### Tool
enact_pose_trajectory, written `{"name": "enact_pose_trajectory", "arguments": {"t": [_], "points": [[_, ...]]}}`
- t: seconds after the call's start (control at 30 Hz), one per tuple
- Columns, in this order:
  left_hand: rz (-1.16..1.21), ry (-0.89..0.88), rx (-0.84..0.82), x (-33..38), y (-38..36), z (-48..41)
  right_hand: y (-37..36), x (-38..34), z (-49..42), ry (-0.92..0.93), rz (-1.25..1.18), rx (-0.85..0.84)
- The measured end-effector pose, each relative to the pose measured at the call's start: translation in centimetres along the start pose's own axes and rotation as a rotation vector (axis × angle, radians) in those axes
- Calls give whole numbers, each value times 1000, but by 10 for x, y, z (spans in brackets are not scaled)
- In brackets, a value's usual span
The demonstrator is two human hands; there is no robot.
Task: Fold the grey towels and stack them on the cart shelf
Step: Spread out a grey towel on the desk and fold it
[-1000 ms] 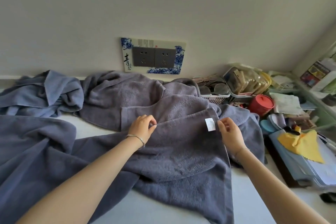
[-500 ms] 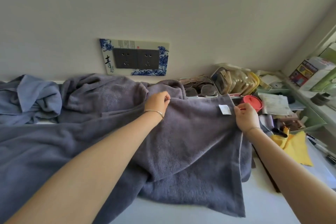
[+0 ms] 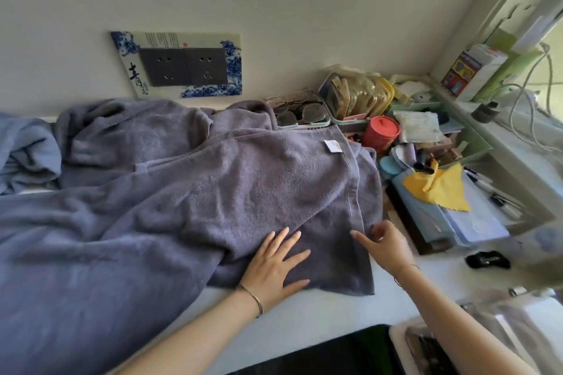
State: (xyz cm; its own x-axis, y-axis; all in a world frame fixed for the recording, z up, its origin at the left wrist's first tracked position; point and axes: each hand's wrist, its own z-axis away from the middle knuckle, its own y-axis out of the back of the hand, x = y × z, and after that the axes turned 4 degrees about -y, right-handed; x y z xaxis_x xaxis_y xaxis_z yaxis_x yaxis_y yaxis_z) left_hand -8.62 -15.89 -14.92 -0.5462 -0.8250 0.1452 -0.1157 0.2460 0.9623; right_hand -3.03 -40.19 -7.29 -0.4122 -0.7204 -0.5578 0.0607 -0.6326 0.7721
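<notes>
A grey towel point(image 3: 259, 192) with a white label point(image 3: 333, 146) lies folded over on the white tabletop point(image 3: 304, 310). My left hand point(image 3: 275, 265) rests flat on its near end, fingers spread. My right hand point(image 3: 385, 245) hovers at the towel's right hem, fingers loosely curled, holding nothing. More grey towels lie crumpled: one at the back point(image 3: 128, 134), one spreading over the left front point(image 3: 76, 268). A lighter blue-grey towel point(image 3: 24, 149) sits at the far left. No cart shelf is in view.
Clutter fills the right side: a basket of glasses point(image 3: 300, 114), a red lidded tub point(image 3: 380, 132), a yellow cloth point(image 3: 438, 189) on blue folders, pens, a black clip point(image 3: 487, 259). A socket plate point(image 3: 182, 65) is on the wall. A dark object point(image 3: 335, 353) lies at the front edge.
Both hands let go of the towel's far edge after laying it down, then came back to its near end. The left hand now presses flat on it.
</notes>
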Motion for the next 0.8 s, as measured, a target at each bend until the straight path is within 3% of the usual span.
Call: {"name": "enact_pose_trajectory", "arguments": {"t": [0.1, 0.2, 0.33, 0.43, 0.5, 0.6, 0.63, 0.73, 0.8], "points": [[50, -8, 35, 6, -2, -2, 0, 5, 10, 11, 207, -195], [122, -14, 69, 12, 8, -10, 5, 2, 7, 81, 221, -260], [435, -21, 113, 48, 37, -25, 45, -2, -2, 95, 197, -174], [617, -4, -65, 80, 59, -41, 72, 3, -13, -2, 493, -228], [561, 18, -213, 85, 61, -44, 75, 4, -14, -98, 595, -321], [488, 85, -222, 65, 58, -41, 66, -7, -13, -55, 637, -250], [451, 97, -147, 53, 58, -40, 61, -12, -16, 26, 604, -158], [280, 176, 111, 11, 61, -47, 43, -32, -32, 201, 184, 42], [191, 289, 138, -10, 70, -53, 35, -47, -46, 233, -11, 86]]}}
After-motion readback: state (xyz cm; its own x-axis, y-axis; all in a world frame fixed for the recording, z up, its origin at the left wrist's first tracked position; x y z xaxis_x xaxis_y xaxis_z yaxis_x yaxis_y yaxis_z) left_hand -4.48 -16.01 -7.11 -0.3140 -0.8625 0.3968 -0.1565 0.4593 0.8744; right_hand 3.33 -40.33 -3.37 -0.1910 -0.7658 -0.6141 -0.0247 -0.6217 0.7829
